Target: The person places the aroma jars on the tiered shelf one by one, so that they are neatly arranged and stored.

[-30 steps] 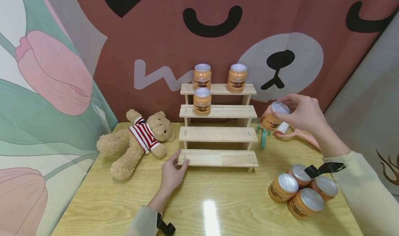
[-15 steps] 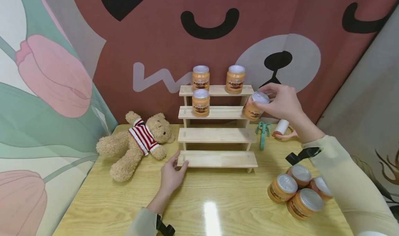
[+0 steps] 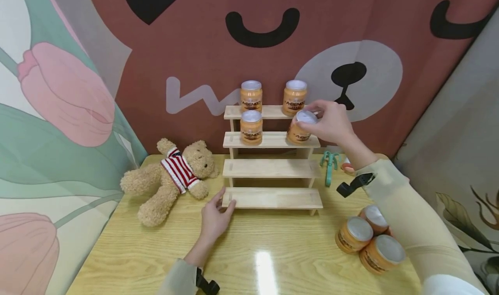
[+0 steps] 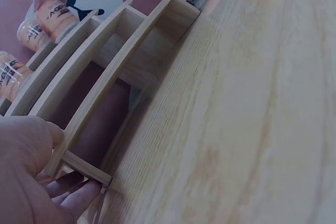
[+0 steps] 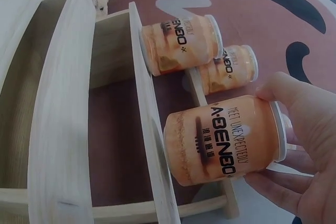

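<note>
My right hand (image 3: 330, 121) grips an orange can with a silver lid (image 3: 300, 128) by its upper part. The can's base is right at the second shelf from the top, toward its right end, and in the right wrist view the label (image 5: 223, 140) faces the camera. My left hand (image 3: 215, 217) holds the left end of the lowest step of the wooden tiered stand (image 3: 273, 198); in the left wrist view the thumb lies over the board and fingers reach beneath. Two like cans, a left one (image 3: 251, 95) and a right one (image 3: 295, 96), stand on the top shelf. Another can (image 3: 251, 128) stands left on the second shelf.
Several more cans (image 3: 354, 234) cluster on the table at the right, partly behind the right sleeve. A teddy bear (image 3: 175, 178) in a striped shirt lies left of the stand. A small green claw-like item (image 3: 329, 167) lies to its right. A printed curtain (image 3: 187, 48) hangs behind.
My right hand has carried the can leftward from beside the stand to the right part of the second shelf. The left hand keeps its hold on the lowest step.
</note>
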A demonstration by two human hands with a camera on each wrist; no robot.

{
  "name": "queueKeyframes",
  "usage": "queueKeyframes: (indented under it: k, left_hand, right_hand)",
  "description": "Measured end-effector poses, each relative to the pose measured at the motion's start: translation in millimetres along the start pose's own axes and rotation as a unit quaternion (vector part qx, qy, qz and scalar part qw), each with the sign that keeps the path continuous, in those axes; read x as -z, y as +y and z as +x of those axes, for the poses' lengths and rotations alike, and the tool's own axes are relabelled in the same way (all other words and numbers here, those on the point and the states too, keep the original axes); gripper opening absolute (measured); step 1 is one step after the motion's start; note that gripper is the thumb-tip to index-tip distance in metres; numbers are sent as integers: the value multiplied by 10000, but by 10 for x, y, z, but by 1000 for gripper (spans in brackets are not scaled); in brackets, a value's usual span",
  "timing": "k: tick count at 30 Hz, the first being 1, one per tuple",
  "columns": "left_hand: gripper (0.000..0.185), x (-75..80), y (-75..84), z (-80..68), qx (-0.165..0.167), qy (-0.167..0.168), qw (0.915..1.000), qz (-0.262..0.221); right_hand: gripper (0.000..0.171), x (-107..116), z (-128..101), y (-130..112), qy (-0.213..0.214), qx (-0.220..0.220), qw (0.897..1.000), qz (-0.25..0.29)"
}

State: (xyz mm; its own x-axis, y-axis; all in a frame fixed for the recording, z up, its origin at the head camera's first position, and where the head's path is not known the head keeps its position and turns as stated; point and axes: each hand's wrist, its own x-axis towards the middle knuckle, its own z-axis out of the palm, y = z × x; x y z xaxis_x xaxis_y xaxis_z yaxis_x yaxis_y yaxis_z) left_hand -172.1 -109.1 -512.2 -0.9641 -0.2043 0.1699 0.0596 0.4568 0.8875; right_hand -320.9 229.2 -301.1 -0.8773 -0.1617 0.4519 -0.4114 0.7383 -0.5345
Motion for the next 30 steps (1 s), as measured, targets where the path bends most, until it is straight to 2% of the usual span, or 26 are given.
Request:
queueKeyframes:
  k: [6,12,17,30]
  left_hand:
    - [58,12,-2,-15,-24,52,10000,37]
    - [59,-10,-12,-1,-87,7,9999,-58]
    - [59,-6,-18,2,-12,24,9999,-123]
    - [58,-11,-33,23,-36,92,9997,-230]
  right_hand:
    - [49,-102,49,-24,-106,-65,9999,-88]
    - [47,-147,94,-41,113,-34,9997,-218]
    - [47,-192,101,-54,211,-27,9996,-166]
    - [54,-299,99,-27,413,-286,9987,-87]
